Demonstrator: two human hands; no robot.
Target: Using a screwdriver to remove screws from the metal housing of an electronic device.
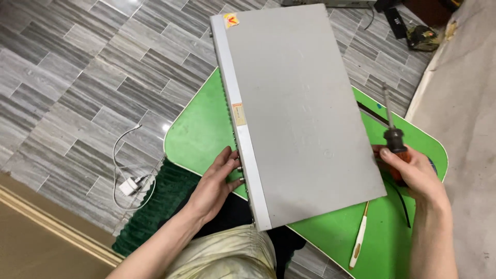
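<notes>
A flat grey metal device case (294, 108) lies across a small green table (199, 132), with a row of ports along its left edge. My left hand (217, 181) presses against that left edge near the ports, fingers spread along the side. My right hand (413, 173) grips a screwdriver (392, 132) with a dark and orange handle. Its shaft points up and away, just off the case's right edge.
A white-handled tool (359, 240) and a thin black cable (402, 204) lie on the table in front of the case. A white charger with its cable (129, 183) sits on the grey tiled floor at left. A beige mat (465, 103) lies at right.
</notes>
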